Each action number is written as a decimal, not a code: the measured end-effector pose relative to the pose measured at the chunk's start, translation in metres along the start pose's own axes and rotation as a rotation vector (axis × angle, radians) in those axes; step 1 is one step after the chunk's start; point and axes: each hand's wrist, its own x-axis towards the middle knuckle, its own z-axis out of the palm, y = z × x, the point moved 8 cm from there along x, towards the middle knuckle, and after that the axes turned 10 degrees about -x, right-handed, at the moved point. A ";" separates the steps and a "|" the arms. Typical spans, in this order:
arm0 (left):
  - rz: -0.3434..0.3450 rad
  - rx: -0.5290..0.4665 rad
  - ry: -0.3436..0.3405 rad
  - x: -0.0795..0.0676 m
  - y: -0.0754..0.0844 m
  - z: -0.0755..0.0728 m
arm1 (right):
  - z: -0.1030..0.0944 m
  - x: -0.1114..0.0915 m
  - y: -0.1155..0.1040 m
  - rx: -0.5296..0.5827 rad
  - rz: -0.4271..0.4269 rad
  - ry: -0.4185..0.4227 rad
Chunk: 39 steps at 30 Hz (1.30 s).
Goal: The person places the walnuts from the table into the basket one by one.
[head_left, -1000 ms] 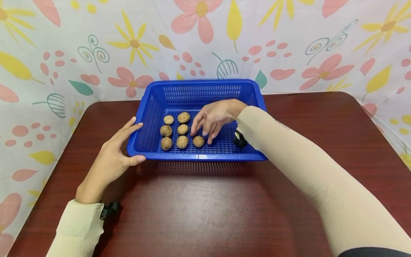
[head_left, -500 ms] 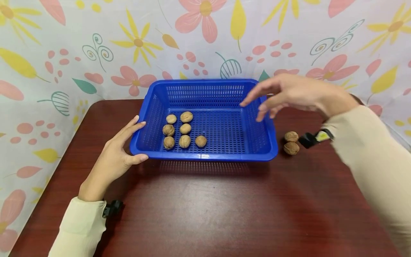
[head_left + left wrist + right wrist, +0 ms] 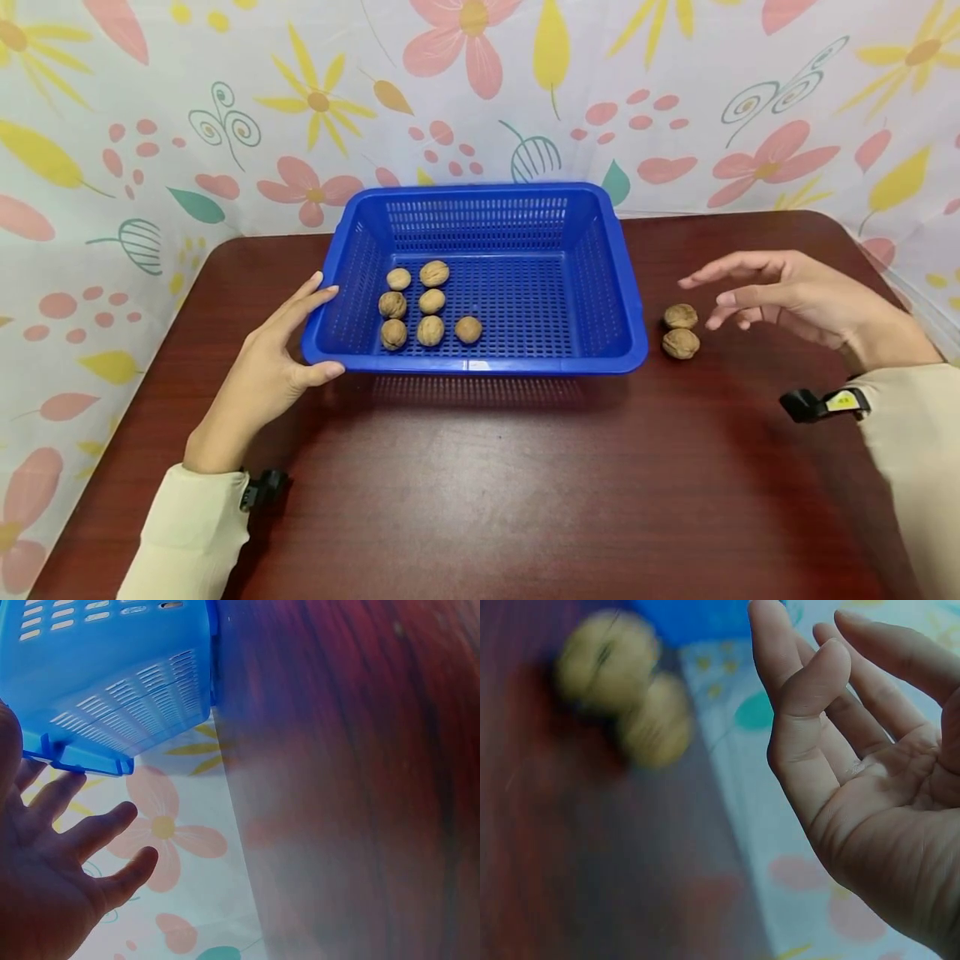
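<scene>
In the head view my left hand [image 3: 258, 362] rests on the left end of a blue plastic basket [image 3: 480, 365], fingers spread, thumb on the rim near the front corner. The left wrist view shows two fingertips right at the basket's rim [image 3: 82, 766] and the other fingers apart from it. Several walnuts [image 3: 431, 331] lie in rows on the basket's left floor. My right hand [image 3: 802, 300] hovers just right of two walnuts [image 3: 680, 343] on the table, fingers loosely bent, holding nothing. In the right wrist view these walnuts [image 3: 609, 660] are blurred, away from the fingers.
The dark red-brown wooden table [image 3: 480, 483] extends in front of the basket and to both sides. A white cloth with printed flowers [image 3: 480, 108] hangs behind and at the sides of the table.
My right hand has left the basket and swung right, down towards the two walnuts outside, which the arm covered at first. The left hand stays at the basket; the walnuts inside have not moved.
</scene>
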 end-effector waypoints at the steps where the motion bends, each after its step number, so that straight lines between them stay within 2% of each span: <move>1: 0.001 0.009 0.002 0.000 -0.001 0.000 | -0.001 -0.001 0.009 0.018 0.012 -0.004; 5: 0.007 0.013 0.004 0.000 -0.002 0.000 | -0.003 -0.002 0.037 0.080 0.048 -0.031; 10: 0.003 -0.017 0.008 0.001 -0.002 -0.001 | -0.001 0.004 0.052 0.071 0.091 -0.064; 14: 0.002 -0.034 0.004 0.001 -0.001 -0.001 | 0.001 0.009 0.055 0.046 0.080 -0.104; 20: 0.006 -0.047 0.000 0.001 0.001 0.000 | 0.002 0.015 0.060 -0.108 0.095 -0.067; 26: -0.001 -0.043 0.003 0.000 0.001 0.000 | 0.004 0.022 0.061 -0.182 0.115 -0.072; 32: 0.002 -0.034 0.004 0.001 0.002 0.000 | 0.006 0.025 0.062 -0.191 0.114 -0.084; 39: 0.004 -0.026 0.003 0.001 0.002 0.001 | 0.003 0.024 0.063 -0.191 0.117 -0.039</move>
